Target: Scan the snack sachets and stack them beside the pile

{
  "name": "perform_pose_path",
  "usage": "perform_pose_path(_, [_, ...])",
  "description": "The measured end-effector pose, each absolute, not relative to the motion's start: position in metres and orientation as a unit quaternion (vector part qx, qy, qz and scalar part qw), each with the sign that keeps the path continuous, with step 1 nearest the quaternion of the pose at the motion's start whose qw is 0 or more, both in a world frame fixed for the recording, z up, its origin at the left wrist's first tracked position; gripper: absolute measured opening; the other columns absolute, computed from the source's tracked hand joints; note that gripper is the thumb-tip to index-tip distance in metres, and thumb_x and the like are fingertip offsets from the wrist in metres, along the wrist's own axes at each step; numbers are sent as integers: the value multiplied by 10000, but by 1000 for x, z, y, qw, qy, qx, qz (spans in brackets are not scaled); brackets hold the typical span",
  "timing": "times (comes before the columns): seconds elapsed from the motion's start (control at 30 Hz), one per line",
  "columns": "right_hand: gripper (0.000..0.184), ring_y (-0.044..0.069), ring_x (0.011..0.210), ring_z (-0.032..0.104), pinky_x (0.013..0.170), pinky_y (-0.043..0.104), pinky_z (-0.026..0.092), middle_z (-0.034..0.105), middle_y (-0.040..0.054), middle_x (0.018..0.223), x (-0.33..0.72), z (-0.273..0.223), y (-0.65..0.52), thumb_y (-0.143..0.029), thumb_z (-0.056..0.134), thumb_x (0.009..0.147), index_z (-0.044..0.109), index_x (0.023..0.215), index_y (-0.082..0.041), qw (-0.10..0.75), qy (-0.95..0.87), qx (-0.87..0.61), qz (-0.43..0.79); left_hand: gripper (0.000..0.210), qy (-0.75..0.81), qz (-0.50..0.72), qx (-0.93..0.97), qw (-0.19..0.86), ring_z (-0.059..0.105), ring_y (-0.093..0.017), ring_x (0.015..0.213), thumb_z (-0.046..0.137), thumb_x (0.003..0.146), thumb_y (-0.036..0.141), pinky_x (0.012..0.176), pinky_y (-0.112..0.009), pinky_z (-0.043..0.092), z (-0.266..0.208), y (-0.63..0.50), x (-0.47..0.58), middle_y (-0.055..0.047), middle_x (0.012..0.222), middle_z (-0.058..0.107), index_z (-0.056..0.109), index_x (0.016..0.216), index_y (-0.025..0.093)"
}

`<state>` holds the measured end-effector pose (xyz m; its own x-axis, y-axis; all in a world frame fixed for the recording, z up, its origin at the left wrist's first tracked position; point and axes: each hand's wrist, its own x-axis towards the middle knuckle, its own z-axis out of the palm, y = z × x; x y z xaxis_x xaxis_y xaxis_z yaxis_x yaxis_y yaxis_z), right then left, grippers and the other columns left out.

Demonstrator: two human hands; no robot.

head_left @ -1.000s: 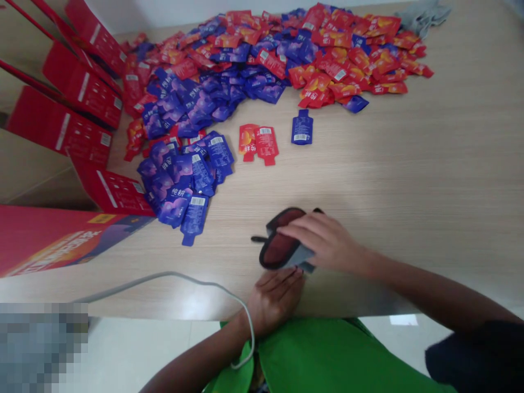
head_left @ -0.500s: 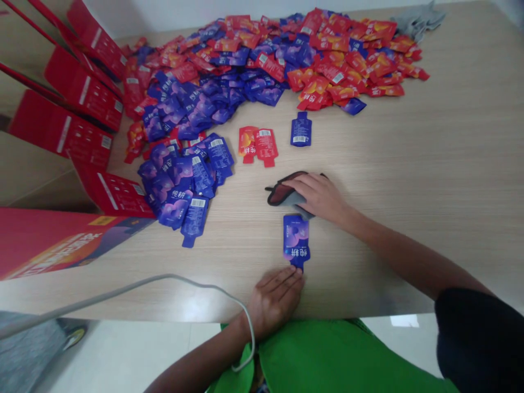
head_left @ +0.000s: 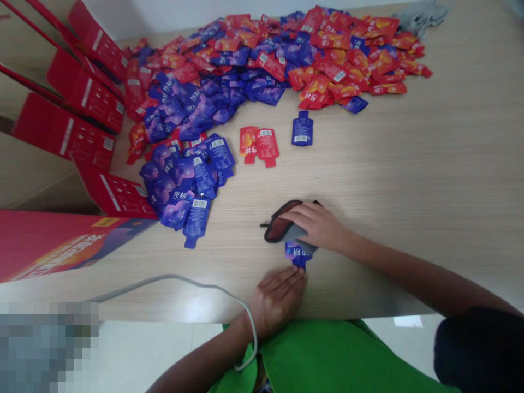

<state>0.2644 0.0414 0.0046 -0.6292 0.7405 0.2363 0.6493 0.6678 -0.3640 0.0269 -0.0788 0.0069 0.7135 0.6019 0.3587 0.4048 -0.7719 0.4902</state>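
On the table in front of me lies a blue pouch (head_left: 295, 252) with white lettering, its narrow neck toward me. The fingertips of my left hand (head_left: 276, 300) press together on that neck and pin it to the table; the thumb is hidden. My right hand (head_left: 321, 225) is closed over a grey and maroon cloth pad (head_left: 282, 222) with black edging, shaped like an eye mask. The pad covers the upper part of the pouch. Farther off lie one blue pouch (head_left: 302, 130) by itself and two red pouches (head_left: 267, 146) side by side.
A long heap of red and blue pouches (head_left: 254, 60) runs along the back. Blue pouches (head_left: 180, 183) are piled at left, beside open red boxes (head_left: 88, 147). A grey cable (head_left: 172, 275) crosses the front left and my left wrist. A grey cloth (head_left: 423, 19) lies at the back.
My right hand has moved toward me with the cloth pad, which now covers the upper part of the blue pouch. My left hand has stayed on the pouch's neck.
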Motion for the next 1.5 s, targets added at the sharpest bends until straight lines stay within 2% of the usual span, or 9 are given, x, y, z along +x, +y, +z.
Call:
perform_pose_path(0.13, [528, 318, 1172, 641, 1016, 466, 516, 707, 129, 1297, 294, 21, 96, -203, 693, 896, 608, 1417, -208, 209, -853, -475, 53, 278, 291, 252, 902, 194, 717, -214, 1230, 615, 1029, 138, 1031, -342, 620, 13, -76, 29, -88, 1290, 763, 690, 1297, 137])
perform_pose_path(0.3, [475, 343, 1169, 671, 1014, 533, 547, 713, 117, 1279, 327, 40, 83, -323, 678, 925, 623, 1390, -246, 368, -729, -574, 58, 256, 337, 279, 879, 192, 721, -232, 1109, 655, 1027, 218, 960, -379, 613, 21, -67, 39, -67, 1149, 790, 689, 1280, 192])
perform_pose_path(0.53, [482, 391, 1169, 697, 1017, 618, 545, 743, 103, 1262, 362, 14, 29, -534, 663, 909, 668, 1326, -293, 394, -607, -678, 131, 826, 458, 167, 861, 146, 640, -336, 1137, 728, 933, 616, 959, -497, 570, 13, -45, 65, -187, 1322, 654, 470, 1556, 140])
perform_pose_path(0.7, [495, 408, 1193, 679, 1053, 653, 513, 740, 97, 1255, 370, 1, 19, -588, 659, 905, 672, 1321, -321, 403, -557, -708, 159, 977, 493, 153, 850, 107, 624, -358, 1126, 712, 858, 762, 951, -514, 554, 4, -36, 83, -191, 1312, 646, 463, 1547, 116])
perform_pose_path(0.8, [525, 411, 1205, 675, 1071, 660, 502, 738, 103, 1262, 369, 1, 19, -611, 663, 892, 676, 1321, -309, 419, -542, -711, 161, 967, 510, 155, 838, 114, 629, -360, 1110, 764, 843, 716, 959, -523, 566, 5, -32, 90, -191, 1285, 648, 464, 1526, 101])
perform_pose_path(0.97, [524, 404, 1236, 667, 1108, 639, 490, 737, 91, 1288, 368, 5, 20, -614, 676, 882, 690, 1310, -312, 432, -528, -707, 187, 842, 512, 168, 828, 154, 677, -356, 1039, 753, 895, 451, 835, -480, 637, 19, -26, 92, -197, 1233, 681, 382, 1556, 87])
perform_pose_path(1.2, [549, 431, 1222, 672, 1084, 681, 495, 744, 93, 1275, 374, -1, 19, -644, 667, 868, 692, 1308, -317, 421, -529, -708, 205, 579, 502, 258, 786, 253, 781, -231, 891, 525, 970, 125, 797, -341, 648, 20, -10, 64, -73, 1203, 770, 430, 1526, 258])
perform_pose_path(1.4, [487, 433, 1210, 688, 1071, 670, 527, 762, 54, 1233, 377, -4, 21, -663, 685, 831, 704, 1235, -391, 420, -524, -710, 210, 509, 531, 407, 590, 452, 773, -184, 829, 588, 1043, 343, 718, -281, 614, 14, 35, 17, -74, 1025, 807, 442, 1501, 176])
perform_pose_path(1.5, [483, 426, 1202, 697, 1078, 658, 534, 762, 39, 1245, 379, -6, 22, -660, 682, 825, 703, 1240, -414, 414, -530, -706, 221, 617, 548, 501, 496, 451, 774, -200, 927, 693, 986, 456, 795, -290, 614, 32, 73, -12, -105, 1083, 794, 481, 1481, 155])
